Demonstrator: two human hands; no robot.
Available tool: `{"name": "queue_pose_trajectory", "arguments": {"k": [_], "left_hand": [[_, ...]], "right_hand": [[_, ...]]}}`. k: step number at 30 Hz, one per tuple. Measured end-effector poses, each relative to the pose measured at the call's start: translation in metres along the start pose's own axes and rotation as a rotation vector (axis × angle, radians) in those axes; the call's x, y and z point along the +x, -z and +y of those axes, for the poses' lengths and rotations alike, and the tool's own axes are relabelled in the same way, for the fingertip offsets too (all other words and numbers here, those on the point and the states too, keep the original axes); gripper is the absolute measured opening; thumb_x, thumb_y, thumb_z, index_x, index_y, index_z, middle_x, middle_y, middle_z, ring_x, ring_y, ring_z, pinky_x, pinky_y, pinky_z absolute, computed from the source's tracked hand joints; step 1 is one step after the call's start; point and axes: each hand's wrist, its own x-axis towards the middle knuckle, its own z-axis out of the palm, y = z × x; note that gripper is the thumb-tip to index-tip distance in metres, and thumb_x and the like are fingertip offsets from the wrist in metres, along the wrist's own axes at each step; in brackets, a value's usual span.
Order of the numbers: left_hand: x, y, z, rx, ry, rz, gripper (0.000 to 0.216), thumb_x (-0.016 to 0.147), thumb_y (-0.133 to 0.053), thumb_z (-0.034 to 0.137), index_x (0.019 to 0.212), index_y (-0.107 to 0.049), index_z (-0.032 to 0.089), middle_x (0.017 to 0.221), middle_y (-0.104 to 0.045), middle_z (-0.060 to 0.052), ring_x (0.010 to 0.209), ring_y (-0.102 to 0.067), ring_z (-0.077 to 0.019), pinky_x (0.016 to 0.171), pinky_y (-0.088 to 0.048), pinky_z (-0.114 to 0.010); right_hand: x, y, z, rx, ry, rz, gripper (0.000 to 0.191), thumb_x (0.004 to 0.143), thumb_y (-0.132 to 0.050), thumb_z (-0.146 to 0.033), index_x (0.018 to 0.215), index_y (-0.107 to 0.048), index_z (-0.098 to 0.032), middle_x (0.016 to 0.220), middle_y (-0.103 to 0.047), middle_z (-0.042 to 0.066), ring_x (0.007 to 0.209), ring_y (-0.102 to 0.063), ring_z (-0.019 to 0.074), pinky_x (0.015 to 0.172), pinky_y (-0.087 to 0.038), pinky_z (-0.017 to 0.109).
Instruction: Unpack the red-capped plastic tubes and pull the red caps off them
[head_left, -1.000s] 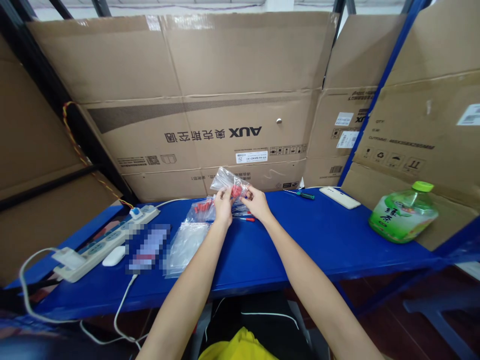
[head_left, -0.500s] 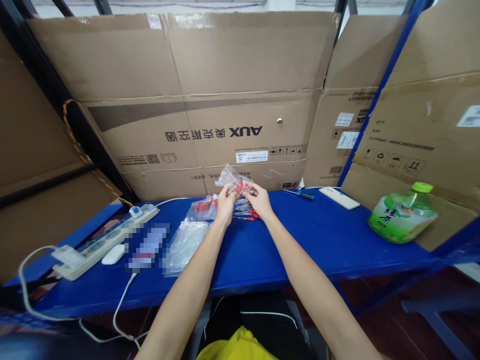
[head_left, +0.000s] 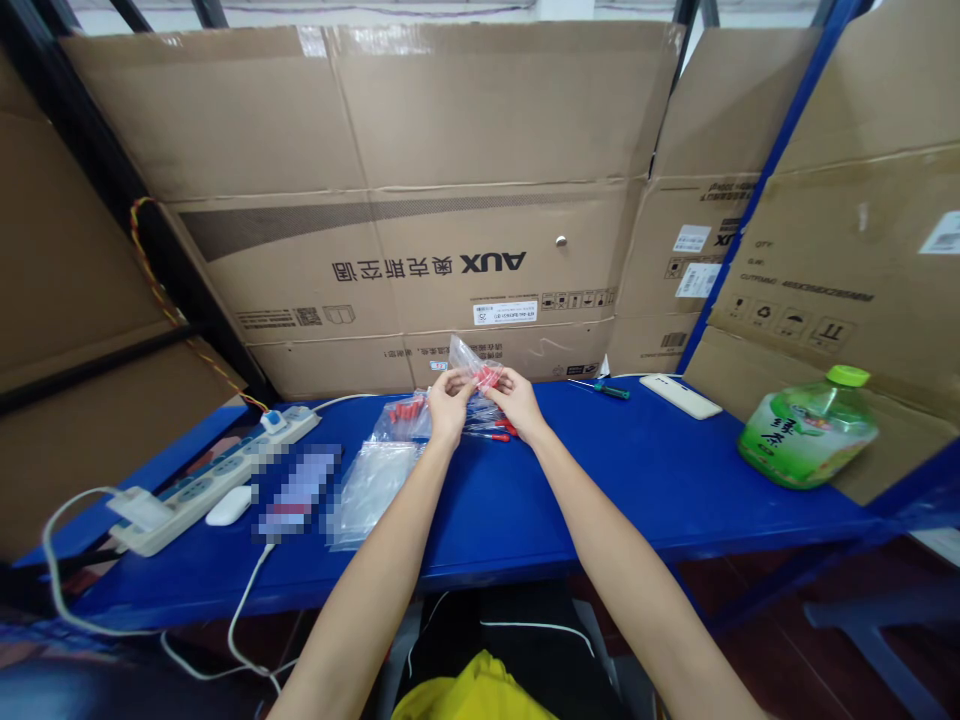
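Observation:
A small clear plastic bag (head_left: 472, 362) with red pieces inside is held up over the blue table (head_left: 600, 480) near the cardboard wall. My left hand (head_left: 448, 408) pinches its left edge and my right hand (head_left: 516, 400) pinches its right edge. Just below my hands lie another clear bag with red pieces (head_left: 405, 416) and a few loose red-handled pieces (head_left: 501, 432). A stack of clear bags without contents (head_left: 367, 488) lies to the left of my left forearm.
A white power strip (head_left: 217, 478) and a white mouse-like object (head_left: 228, 505) sit at the left, with a blurred item (head_left: 296, 492) beside them. A green screwdriver (head_left: 604, 389), a white phone (head_left: 679, 395) and a green tea bottle (head_left: 806, 430) lie at the right. Cardboard sheets (head_left: 420, 200) wall the back.
Both hands have stayed near the same spot while working the bag's top edge; the bag now looks narrower and more upright between my fingers.

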Motion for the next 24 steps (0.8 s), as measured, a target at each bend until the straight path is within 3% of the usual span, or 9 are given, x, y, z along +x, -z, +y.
{"name": "queue_pose_trajectory", "arguments": {"k": [7, 11, 16, 21, 24], "left_hand": [[0.002, 0.0, -0.003, -0.114, 0.085, -0.055, 0.043, 0.068, -0.086, 0.028, 0.104, -0.065, 0.018, 0.093, -0.075, -0.006, 0.09, -0.073, -0.019, 0.091, -0.058, -0.037], [0.002, 0.001, -0.002, -0.032, 0.026, -0.071, 0.041, 0.067, -0.086, 0.027, 0.101, -0.065, 0.017, 0.091, -0.075, -0.006, 0.084, -0.072, -0.0177, 0.083, -0.059, -0.033], [-0.001, 0.0, 0.002, 0.017, 0.004, -0.103, 0.04, 0.068, -0.085, 0.031, 0.1, -0.065, 0.017, 0.09, -0.073, -0.006, 0.081, -0.071, -0.0182, 0.078, -0.059, -0.033], [-0.001, -0.001, 0.002, 0.032, -0.006, -0.07, 0.034, 0.072, -0.082, 0.035, 0.095, -0.065, 0.017, 0.088, -0.072, -0.004, 0.081, -0.069, -0.0174, 0.077, -0.058, -0.031], [-0.001, -0.001, 0.001, 0.069, -0.026, -0.065, 0.028, 0.078, -0.076, 0.038, 0.094, -0.065, 0.018, 0.085, -0.072, -0.003, 0.077, -0.066, -0.0159, 0.072, -0.056, -0.028]], "right_hand": [[0.002, 0.004, 0.0, 0.016, -0.016, 0.013, 0.049, 0.064, -0.085, -0.033, 0.108, -0.066, -0.021, 0.108, -0.075, 0.007, 0.103, -0.07, 0.0225, 0.096, -0.055, 0.039], [-0.001, 0.002, -0.008, 0.026, -0.059, -0.014, 0.047, 0.065, -0.083, -0.034, 0.108, -0.068, -0.02, 0.104, -0.076, 0.006, 0.095, -0.069, 0.0213, 0.09, -0.055, 0.036], [-0.004, 0.001, -0.012, -0.001, -0.1, -0.012, 0.032, 0.066, -0.078, -0.035, 0.091, -0.07, -0.017, 0.086, -0.072, 0.002, 0.077, -0.063, 0.0166, 0.076, -0.052, 0.031], [-0.003, -0.001, -0.008, 0.023, -0.146, -0.022, 0.032, 0.064, -0.077, -0.032, 0.09, -0.064, -0.019, 0.076, -0.067, -0.001, 0.071, -0.059, 0.0146, 0.07, -0.049, 0.028], [-0.003, -0.001, -0.008, 0.034, -0.146, -0.037, 0.035, 0.064, -0.077, -0.031, 0.095, -0.065, -0.019, 0.081, -0.068, -0.001, 0.072, -0.059, 0.0142, 0.068, -0.048, 0.027]]}}
